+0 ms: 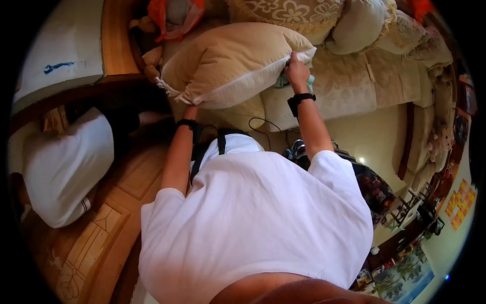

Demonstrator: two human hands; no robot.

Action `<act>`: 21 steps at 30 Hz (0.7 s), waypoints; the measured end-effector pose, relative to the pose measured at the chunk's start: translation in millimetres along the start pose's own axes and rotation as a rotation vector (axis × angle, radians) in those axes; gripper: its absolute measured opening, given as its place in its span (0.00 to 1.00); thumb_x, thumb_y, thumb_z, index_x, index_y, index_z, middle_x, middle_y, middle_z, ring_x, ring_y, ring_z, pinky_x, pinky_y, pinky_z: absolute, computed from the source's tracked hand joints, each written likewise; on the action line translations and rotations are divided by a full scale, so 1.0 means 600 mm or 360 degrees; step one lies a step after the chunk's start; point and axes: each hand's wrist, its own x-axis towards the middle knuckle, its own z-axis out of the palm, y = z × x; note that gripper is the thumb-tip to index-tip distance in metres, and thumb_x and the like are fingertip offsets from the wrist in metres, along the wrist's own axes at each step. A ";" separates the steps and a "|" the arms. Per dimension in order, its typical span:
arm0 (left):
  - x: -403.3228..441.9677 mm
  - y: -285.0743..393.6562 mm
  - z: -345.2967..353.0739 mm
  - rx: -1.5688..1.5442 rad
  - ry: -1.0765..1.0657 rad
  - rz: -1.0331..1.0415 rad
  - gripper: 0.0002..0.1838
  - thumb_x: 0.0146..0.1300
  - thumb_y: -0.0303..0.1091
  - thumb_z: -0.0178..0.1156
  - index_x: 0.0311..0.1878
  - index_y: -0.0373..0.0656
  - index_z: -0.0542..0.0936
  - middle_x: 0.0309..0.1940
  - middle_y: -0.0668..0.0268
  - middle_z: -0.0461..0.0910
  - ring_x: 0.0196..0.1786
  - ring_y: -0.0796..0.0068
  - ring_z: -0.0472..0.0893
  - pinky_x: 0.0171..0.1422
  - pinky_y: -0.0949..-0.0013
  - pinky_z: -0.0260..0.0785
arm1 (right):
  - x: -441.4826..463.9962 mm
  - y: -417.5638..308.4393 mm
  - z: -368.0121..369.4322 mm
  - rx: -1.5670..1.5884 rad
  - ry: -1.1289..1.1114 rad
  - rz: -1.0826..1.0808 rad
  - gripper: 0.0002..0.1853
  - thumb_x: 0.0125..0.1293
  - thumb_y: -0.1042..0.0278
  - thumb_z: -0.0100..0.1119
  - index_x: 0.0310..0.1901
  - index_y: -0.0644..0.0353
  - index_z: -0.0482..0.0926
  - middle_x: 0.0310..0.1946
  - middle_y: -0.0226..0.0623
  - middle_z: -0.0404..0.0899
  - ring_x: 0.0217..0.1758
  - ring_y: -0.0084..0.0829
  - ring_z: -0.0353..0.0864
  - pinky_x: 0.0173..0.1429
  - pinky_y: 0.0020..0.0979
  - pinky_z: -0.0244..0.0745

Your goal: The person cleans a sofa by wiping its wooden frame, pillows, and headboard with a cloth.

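Observation:
A large beige cushion (pixel 235 55) with a white underside and a tasselled corner is held up in front of the sofa. My right hand (pixel 297 72) is closed on its right edge, near the pointed corner. At the left lower corner, beside the white tassel (pixel 172 91), my left hand (pixel 191 107) holds the cushion from below. Most of the left fingers are hidden behind the fabric. A pale green cloth-like item (pixel 310 81) shows just behind my right hand; its kind is unclear.
The sofa seat (pixel 344 86) extends to the right, with patterned cushions (pixel 293 15) along its back. An orange bag (pixel 177 17) stands at the upper left. Another person in a white shirt (pixel 71 167) bends at the left. A dark cable (pixel 266 121) hangs below the seat edge.

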 end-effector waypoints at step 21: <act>-0.316 0.235 0.132 0.0197 0.0092 0.1494 0.17 0.59 0.38 0.65 0.44 0.34 0.81 0.38 0.57 0.83 0.40 0.66 0.80 0.50 0.64 0.72 | -0.063 0.139 -0.236 0.0294 0.0578 0.0215 0.17 0.66 0.55 0.54 0.46 0.59 0.82 0.42 0.50 0.85 0.48 0.51 0.84 0.50 0.46 0.77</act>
